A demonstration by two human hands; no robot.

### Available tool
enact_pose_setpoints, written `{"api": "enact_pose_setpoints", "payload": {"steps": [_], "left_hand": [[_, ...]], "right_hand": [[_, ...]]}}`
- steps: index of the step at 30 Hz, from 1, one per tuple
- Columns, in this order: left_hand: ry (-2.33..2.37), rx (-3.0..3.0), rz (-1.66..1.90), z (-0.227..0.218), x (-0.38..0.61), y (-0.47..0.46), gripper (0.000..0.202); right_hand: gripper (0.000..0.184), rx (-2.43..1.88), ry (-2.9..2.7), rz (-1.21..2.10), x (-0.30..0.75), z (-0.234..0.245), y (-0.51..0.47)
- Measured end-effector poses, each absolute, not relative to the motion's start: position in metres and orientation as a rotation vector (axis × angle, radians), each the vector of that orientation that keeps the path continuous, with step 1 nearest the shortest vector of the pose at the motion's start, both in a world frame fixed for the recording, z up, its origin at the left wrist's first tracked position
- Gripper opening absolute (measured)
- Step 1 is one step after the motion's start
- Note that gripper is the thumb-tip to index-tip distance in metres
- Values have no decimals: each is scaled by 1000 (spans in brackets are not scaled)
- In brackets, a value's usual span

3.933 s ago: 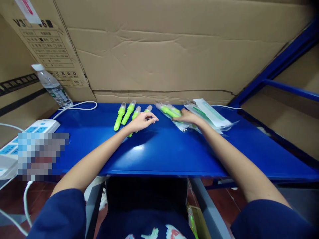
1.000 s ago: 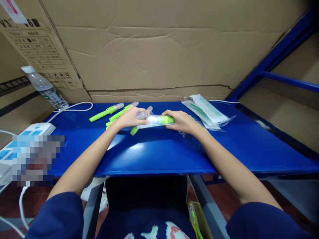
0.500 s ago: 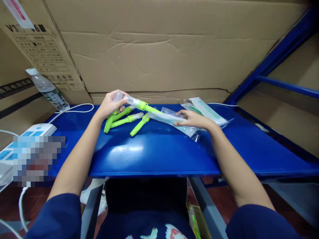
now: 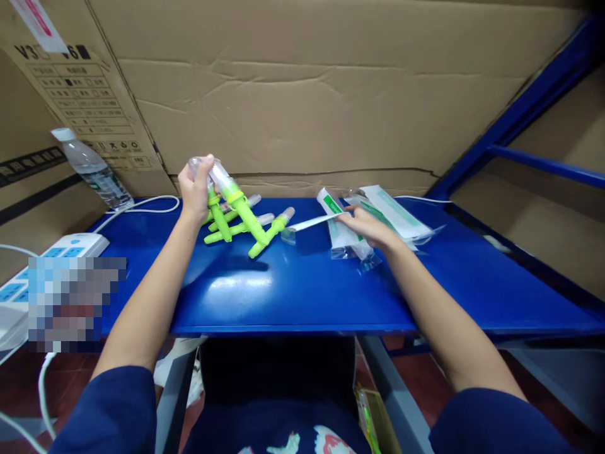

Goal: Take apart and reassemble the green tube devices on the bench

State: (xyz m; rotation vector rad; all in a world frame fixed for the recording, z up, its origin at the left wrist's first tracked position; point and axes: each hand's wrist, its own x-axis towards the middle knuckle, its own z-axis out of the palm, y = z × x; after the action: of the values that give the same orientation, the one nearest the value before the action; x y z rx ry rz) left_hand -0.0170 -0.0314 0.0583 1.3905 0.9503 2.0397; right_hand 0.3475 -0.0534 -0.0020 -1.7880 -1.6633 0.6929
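Observation:
My left hand (image 4: 195, 189) is closed around the clear tops of two lime-green tubes. One green tube (image 4: 243, 211) slants down to the right, its lower end over the other tubes; the second green tube (image 4: 218, 217) hangs beside my fingers. Below them several like tubes lie on the blue table, among them a green tube with a clear tip (image 4: 271, 233). My right hand (image 4: 362, 224) pinches a white plastic packet (image 4: 314, 222), seen nearly edge-on and pointing left. Under and behind that hand lie a green-labelled packet (image 4: 329, 202) and more clear-edged packets (image 4: 399, 211).
A water bottle (image 4: 97, 170) leans at the back left near a white cable. On the left stands a power strip (image 4: 80, 246), with a blurred patch beside it. Cardboard (image 4: 283, 94) walls the back; a blue metal frame (image 4: 510, 107) rises at the right.
My left hand has risen and tilted its tubes downward; the longer one has come away from the packet. My right hand has turned its packet nearly edge-on.

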Motion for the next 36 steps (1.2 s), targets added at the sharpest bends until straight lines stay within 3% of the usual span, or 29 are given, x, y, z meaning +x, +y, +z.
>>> {"api": "enact_pose_setpoints", "payload": {"steps": [2,8,11,14,17,21,25,29,36], "left_hand": [[962,1340,2128,61,-19,-28,49],[888,1279,2189,69,-6,-34,50],[856,1323,2158,74,13,-49,48],[869,1397,2096,74,39,-60,45],[928,1475,1988,67,68,-59,48],[1010,1497,1802,52,106,-51,53],[1030,1382,1646,44,141,-49,50],[977,1246,1530,43,175,-45,42],[1003,1854,1034,25,138,-15,73]], "right_hand": [[59,-1778,-1645,707,342,-3,-53],[67,-1476,-1753,157,313,-7,-54],[51,-1280,-1796,124,299,9,-71],[32,-1048,-1842,510,283,29,-93],[45,-865,-1812,1096,269,39,-110],[54,-841,-1658,1485,268,41,-117],[53,-959,-1564,1611,288,35,-113],[40,-1047,-1460,1648,302,25,-111],[22,-984,-1073,1803,297,27,-105]]}}
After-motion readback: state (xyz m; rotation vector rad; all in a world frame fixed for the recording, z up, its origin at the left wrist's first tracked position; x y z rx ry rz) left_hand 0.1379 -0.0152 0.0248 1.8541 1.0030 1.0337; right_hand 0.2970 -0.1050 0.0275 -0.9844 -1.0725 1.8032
